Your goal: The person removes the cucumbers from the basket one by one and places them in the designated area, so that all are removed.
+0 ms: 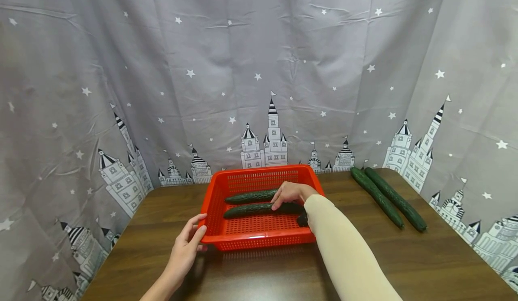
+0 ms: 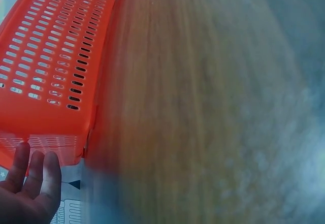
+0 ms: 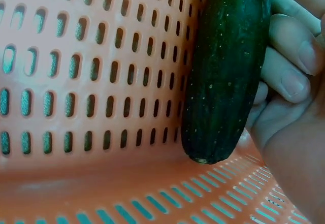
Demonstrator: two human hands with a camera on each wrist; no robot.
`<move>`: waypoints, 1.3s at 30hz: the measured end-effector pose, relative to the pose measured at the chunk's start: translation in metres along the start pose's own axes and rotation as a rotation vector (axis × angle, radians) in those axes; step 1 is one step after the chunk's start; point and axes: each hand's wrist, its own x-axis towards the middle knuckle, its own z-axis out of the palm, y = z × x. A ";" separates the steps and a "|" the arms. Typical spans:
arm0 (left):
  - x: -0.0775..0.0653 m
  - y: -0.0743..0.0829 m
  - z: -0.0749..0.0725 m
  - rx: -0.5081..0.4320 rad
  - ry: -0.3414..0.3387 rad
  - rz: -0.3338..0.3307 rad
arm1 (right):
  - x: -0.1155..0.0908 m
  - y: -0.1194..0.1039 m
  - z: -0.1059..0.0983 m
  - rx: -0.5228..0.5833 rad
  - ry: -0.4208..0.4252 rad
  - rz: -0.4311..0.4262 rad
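Note:
A red plastic basket (image 1: 259,235) with slotted walls stands on the table, two dark green cucumbers lying side by side in it. My left hand (image 1: 187,242) grips the basket's near left corner, thumb by the rim; its fingertips (image 2: 52,163) show against the end wall in the left wrist view. Reaching into the basket, my right hand (image 1: 292,193) holds the nearer cucumber (image 1: 248,210), with the thumb on the near side. The right wrist view shows curled fingers (image 3: 294,84) along this cucumber (image 3: 226,76). Behind it lies the farther cucumber (image 1: 244,197), partly hidden by the hand.
Two more cucumbers lie close together on the wooden table (image 1: 158,220), right of the basket: a left one (image 1: 376,196) and a right one (image 1: 396,199). A grey curtain (image 1: 226,67) printed with castles and stars hangs around the table's back and sides.

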 end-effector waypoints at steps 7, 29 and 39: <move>0.000 0.000 0.000 0.001 0.001 -0.005 | -0.003 -0.006 -0.006 -0.005 -0.008 -0.043; 0.000 -0.001 0.001 0.001 0.007 -0.015 | -0.009 -0.022 -0.038 0.033 0.083 -0.136; 0.000 0.000 0.001 -0.001 0.014 0.001 | -0.015 -0.031 -0.054 0.110 0.126 -0.131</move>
